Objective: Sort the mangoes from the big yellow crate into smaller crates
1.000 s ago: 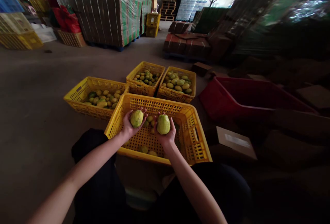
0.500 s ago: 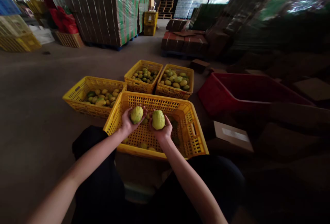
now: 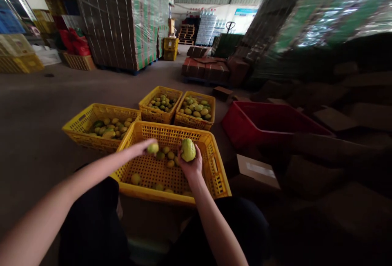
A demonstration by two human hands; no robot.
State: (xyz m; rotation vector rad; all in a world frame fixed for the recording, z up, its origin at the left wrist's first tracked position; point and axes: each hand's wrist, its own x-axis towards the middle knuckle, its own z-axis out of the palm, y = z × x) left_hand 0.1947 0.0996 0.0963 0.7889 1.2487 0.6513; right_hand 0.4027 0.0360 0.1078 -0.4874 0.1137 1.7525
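Observation:
My left hand [image 3: 146, 145], blurred by motion, is closed around a yellow-green guava [image 3: 152, 148] over the left part of the large yellow crate [image 3: 176, 129]. My right hand [image 3: 192, 167] cradles a bumpy green guava [image 3: 188, 150] from below, fingers curled about it, above the crate's right half. Several more guavas [image 3: 170, 156] lie loose on the slatted crate floor between and below my hands. Others along the near wall are partly hidden by its rim.
Beyond stand a left crate [image 3: 80, 129], a back crate [image 3: 153, 115] and a back-right crate [image 3: 196, 124], each holding similar fruit. A red tub [image 3: 245, 129] and a cardboard box [image 3: 257, 170] are at right. Wrapped pallet stacks [image 3: 104, 21] rise behind.
My left hand has moved left and turned over with its guava, away from my right hand. The right hand still holds its guava. The view has tilted up and shifted right.

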